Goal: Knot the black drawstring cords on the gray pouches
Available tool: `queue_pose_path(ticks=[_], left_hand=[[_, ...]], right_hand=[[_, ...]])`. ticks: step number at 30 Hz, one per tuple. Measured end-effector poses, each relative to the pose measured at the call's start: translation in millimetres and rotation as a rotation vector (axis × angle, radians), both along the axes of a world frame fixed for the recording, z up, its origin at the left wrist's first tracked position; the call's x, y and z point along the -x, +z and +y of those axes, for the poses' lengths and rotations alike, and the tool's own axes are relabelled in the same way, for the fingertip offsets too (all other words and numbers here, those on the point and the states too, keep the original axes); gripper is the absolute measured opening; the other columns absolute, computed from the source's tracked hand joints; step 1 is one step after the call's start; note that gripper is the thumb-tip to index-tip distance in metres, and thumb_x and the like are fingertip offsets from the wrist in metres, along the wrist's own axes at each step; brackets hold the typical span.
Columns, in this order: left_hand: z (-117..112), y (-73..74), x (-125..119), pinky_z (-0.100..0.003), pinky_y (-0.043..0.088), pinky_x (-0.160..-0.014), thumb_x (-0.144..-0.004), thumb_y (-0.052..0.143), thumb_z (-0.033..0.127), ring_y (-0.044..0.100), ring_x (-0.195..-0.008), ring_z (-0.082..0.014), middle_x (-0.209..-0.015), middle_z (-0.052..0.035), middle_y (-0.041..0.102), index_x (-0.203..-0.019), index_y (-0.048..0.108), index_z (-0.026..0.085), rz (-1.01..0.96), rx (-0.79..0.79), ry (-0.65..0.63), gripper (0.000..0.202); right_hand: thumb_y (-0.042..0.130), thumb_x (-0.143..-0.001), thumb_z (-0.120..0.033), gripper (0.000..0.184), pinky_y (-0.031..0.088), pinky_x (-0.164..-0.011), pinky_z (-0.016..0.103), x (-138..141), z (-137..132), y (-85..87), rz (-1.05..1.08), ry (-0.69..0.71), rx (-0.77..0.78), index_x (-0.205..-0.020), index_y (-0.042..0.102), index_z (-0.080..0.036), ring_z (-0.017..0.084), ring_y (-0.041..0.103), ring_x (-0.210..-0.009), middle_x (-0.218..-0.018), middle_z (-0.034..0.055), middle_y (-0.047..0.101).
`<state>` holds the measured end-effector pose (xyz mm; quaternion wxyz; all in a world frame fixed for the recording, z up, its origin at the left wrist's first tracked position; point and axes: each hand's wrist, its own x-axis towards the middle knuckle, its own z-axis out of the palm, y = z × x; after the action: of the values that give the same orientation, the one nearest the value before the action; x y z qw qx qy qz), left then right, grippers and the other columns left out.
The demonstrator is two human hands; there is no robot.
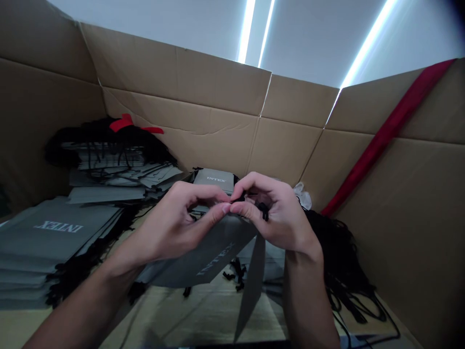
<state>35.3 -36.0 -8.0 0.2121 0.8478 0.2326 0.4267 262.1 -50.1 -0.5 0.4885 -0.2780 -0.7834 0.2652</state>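
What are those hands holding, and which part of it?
The left hand and right hand pinch a grey INTEX bag by its top edge with their fingers, near its black cord.

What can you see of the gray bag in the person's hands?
The gray bag lies flat and has a matte look, though its material is hard to tell. "INTEX" is printed on it in pale letters, upside down from this view. The left hand and right hand pinch its top edge, where a black cord shows.
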Motion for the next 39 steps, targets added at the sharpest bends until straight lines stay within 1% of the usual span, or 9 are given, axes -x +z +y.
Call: queue_pose_path(ticks=[3, 6, 9, 13, 19, 24, 29, 34, 39], left_hand=[[-1.2, 2.8, 4.5, -0.018, 0.039, -0.057, -0.108, 0.069, 0.027, 0.052, -0.065, -0.0083, -0.074, 0.0047, 0.069, -0.094, 0.082, 0.019, 0.056, -0.049, -0.036, 0.02], [-2.1, 8.1, 8.6, -0.017, 0.037, -0.055, -0.108, 0.068, 0.024, 0.05, -0.062, -0.0072, -0.07, 0.0062, 0.066, -0.09, 0.08, 0.019, 0.063, -0.05, -0.093, 0.022], [-1.7, 10.5, 10.8, -0.016, 0.039, -0.055, -0.108, 0.067, 0.023, 0.052, -0.062, -0.0067, -0.071, 0.0066, 0.067, -0.09, 0.079, 0.019, 0.047, -0.062, -0.079, 0.022], [0.0, 6.6, 10.5, -0.016, 0.044, -0.06, -0.108, 0.068, 0.023, 0.059, -0.066, -0.0073, -0.078, 0.0054, 0.073, -0.094, 0.08, 0.019, 0.078, -0.127, -0.041, 0.018], [-0.5, 2.9, 4.8, -0.018, 0.042, -0.059, -0.107, 0.066, 0.023, 0.056, -0.065, -0.0077, -0.075, 0.0061, 0.07, -0.094, 0.078, 0.019, 0.063, -0.148, 0.004, 0.018], [0.8, -0.1, -1.8, -0.02, 0.041, -0.06, -0.109, 0.065, 0.023, 0.054, -0.066, -0.0083, -0.076, 0.0058, 0.067, -0.094, 0.075, 0.019, 0.077, -0.113, -0.03, 0.019], [0.4, -7.5, -7.4, -0.024, 0.038, -0.059, -0.107, 0.06, 0.017, 0.045, -0.062, -0.0091, -0.07, 0.0053, 0.056, -0.084, 0.064, 0.018, 0.077, -0.243, -0.077, 0.024], [-4.9, -16.7, -16.5, -0.026, 0.039, -0.061, -0.106, 0.062, 0.01, 0.046, -0.063, -0.0097, -0.072, 0.0043, 0.061, -0.085, 0.062, 0.019, -0.01, -0.38, -0.084, 0.023], [-11.4, -18.2, -23.5, -0.026, 0.04, -0.059, -0.103, 0.064, 0.008, 0.048, -0.06, -0.0102, -0.068, 0.0043, 0.06, -0.084, 0.062, 0.02, -0.039, -0.409, -0.067, 0.023]], right_hand=[[0.095, -0.089, -0.02, 0.021, 0.052, -0.066, 0.021, 0.0, 1.9, 0.5, 0.07, 0.075, 0.023, -0.092, 0.075, -0.02, 0.012, 0.066, -0.075, -0.085, -0.0018, 0.071], [0.098, -0.087, -0.022, 0.023, 0.053, -0.066, 0.02, 1.6, 4.6, 0.9, 0.154, 0.127, 0.016, -0.089, 0.076, -0.019, 0.012, 0.067, -0.074, -0.085, -0.001, 0.072], [0.1, -0.085, -0.026, 0.025, 0.052, -0.063, 0.021, 2.7, 5.9, 0.5, 0.179, 0.136, 0.016, -0.093, 0.077, -0.02, 0.011, 0.063, -0.07, -0.085, -0.0011, 0.07], [0.106, -0.076, -0.024, 0.043, 0.044, -0.057, 0.02, 0.8, 4.3, -0.8, 0.103, 0.102, 0.075, -0.109, 0.079, -0.023, 0.008, 0.053, -0.065, -0.091, -0.0027, 0.068], [0.1, -0.085, -0.025, 0.023, 0.037, -0.054, 0.023, 1.6, 2.8, -3.4, 0.05, 0.062, 0.046, -0.094, 0.08, -0.021, 0.009, 0.049, -0.061, -0.081, -0.0027, 0.068], [0.101, -0.083, -0.023, 0.023, 0.041, -0.057, 0.023, 1.9, 3.6, -1.3, 0.096, 0.074, 0.075, -0.091, 0.08, -0.02, 0.01, 0.055, -0.064, -0.081, -0.0018, 0.071], [0.104, -0.078, -0.024, 0.024, 0.039, -0.057, 0.024, -4.2, 13.3, -0.3, 0.159, 0.182, 0.134, -0.084, 0.081, -0.019, 0.011, 0.055, -0.064, -0.076, -0.0008, 0.071], [0.105, -0.075, -0.028, 0.027, 0.037, -0.056, 0.024, -14.0, 24.0, -5.8, 0.256, 0.323, 0.225, -0.082, 0.082, -0.018, 0.011, 0.052, -0.063, -0.073, -0.0003, 0.068], [0.106, -0.072, -0.037, 0.034, 0.037, -0.056, 0.023, -16.0, 26.5, -5.8, 0.315, 0.32, 0.314, -0.08, 0.081, -0.016, 0.01, 0.053, -0.062, -0.072, 0.0, 0.069]])
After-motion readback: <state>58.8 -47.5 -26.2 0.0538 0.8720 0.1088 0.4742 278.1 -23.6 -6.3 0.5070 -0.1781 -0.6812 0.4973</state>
